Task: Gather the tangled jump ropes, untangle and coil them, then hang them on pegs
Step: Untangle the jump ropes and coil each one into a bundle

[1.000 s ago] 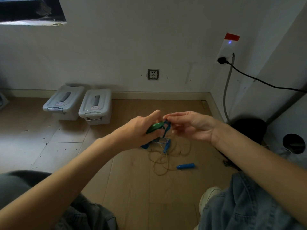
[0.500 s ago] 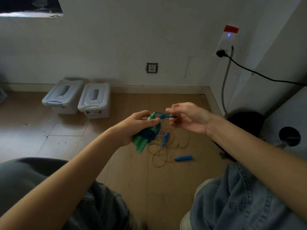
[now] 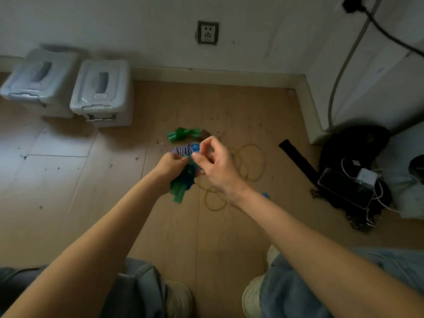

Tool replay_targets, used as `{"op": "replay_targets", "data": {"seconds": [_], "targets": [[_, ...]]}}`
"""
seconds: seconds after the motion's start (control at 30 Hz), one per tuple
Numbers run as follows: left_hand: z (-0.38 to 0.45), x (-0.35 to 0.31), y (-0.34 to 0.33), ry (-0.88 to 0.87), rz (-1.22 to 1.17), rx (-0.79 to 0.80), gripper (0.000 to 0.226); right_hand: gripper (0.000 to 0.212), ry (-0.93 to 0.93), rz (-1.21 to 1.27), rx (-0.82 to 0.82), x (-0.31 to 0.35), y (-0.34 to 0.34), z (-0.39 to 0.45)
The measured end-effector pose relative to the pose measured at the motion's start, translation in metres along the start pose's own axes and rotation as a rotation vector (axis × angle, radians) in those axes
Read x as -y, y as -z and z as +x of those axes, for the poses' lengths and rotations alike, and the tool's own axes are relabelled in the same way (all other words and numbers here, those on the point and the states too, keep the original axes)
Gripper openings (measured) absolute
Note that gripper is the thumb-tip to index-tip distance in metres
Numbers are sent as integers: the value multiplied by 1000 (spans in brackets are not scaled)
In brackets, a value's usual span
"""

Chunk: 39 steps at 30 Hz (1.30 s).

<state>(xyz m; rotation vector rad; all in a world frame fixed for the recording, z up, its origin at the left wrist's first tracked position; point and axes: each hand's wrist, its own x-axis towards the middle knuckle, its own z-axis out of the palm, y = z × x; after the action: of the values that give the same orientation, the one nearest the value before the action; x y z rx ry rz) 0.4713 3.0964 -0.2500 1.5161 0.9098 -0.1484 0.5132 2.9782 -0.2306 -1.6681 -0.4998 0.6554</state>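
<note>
My left hand (image 3: 171,165) grips a bundle of green jump-rope handles and blue rope (image 3: 182,185) above the wooden floor. My right hand (image 3: 214,162) pinches a blue strand at the top of that bundle, right beside the left hand's fingers. Behind the hands a coiled blue-and-white braided rope (image 3: 184,149) lies on the floor. Further back lies a second green rope bundle (image 3: 183,134). A thin yellow rope (image 3: 249,161) sprawls in loose loops on the floor under and right of my right hand. A blue handle (image 3: 265,194) peeks out beside my right forearm.
Two grey lidded plastic bins (image 3: 101,92) stand against the back wall at the left. At the right are a black bag (image 3: 353,145), a phone (image 3: 344,188) with white cables and a black strap (image 3: 296,157). My knees and shoes fill the bottom edge.
The view has tilted down towards the floor. Both hands have drawn closer together on the green and blue bundle, and a second green bundle has come into sight on the floor behind.
</note>
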Motion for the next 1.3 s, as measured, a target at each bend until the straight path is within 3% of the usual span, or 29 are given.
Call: {"op": "replay_targets", "data": {"seconds": [0.13, 0.23, 0.27, 0.33, 0.4, 0.5, 0.6, 0.67, 0.73, 0.8, 0.9, 0.97, 1.03, 1.1, 1.17, 1.3], "targets": [[35, 33, 14, 94, 66, 275, 17, 24, -236, 109, -101, -51, 33, 18], [69, 60, -7, 91, 254, 251, 21, 28, -408, 196, -90, -95, 45, 34], [81, 67, -15, 57, 378, 201, 25, 31, -425, 115, -100, -111, 51, 37], [103, 81, -22, -3, 642, 95, 31, 32, -420, -409, -69, -143, 74, 38], [120, 93, -25, 10, 822, 100, 30, 31, -440, -995, 82, -173, 100, 29], [133, 101, -28, 82, 994, 38, 29, 30, -472, -1333, 331, -201, 118, 18], [135, 91, -43, -143, 1091, -241, 27, 24, -402, -1230, 421, -206, 126, 26], [136, 81, -66, -375, 1035, -210, 23, 23, -394, -1000, 318, -203, 132, 38], [140, 71, -98, -465, 958, -93, 23, 21, -385, -792, 162, -198, 138, 49], [148, 65, -129, -422, 959, -30, 26, 17, -393, -677, 46, -196, 143, 58], [167, 64, -155, -322, 1051, -121, 26, 9, -475, -420, -101, -198, 144, 65], [180, 65, -163, -244, 1127, -185, 26, 23, -510, -261, -257, -201, 147, 68], [184, 63, -168, -135, 1172, -194, 30, 24, -514, -203, -501, -202, 155, 68], [184, 61, -172, -30, 1066, -174, 30, 22, -497, -252, -661, -200, 163, 66], [176, 54, -172, 16, 913, -148, 30, 19, -480, -312, -659, -197, 166, 64], [132, 21, -154, -81, 714, -23, 27, 11, -419, -312, -669, -167, 168, 71]]}}
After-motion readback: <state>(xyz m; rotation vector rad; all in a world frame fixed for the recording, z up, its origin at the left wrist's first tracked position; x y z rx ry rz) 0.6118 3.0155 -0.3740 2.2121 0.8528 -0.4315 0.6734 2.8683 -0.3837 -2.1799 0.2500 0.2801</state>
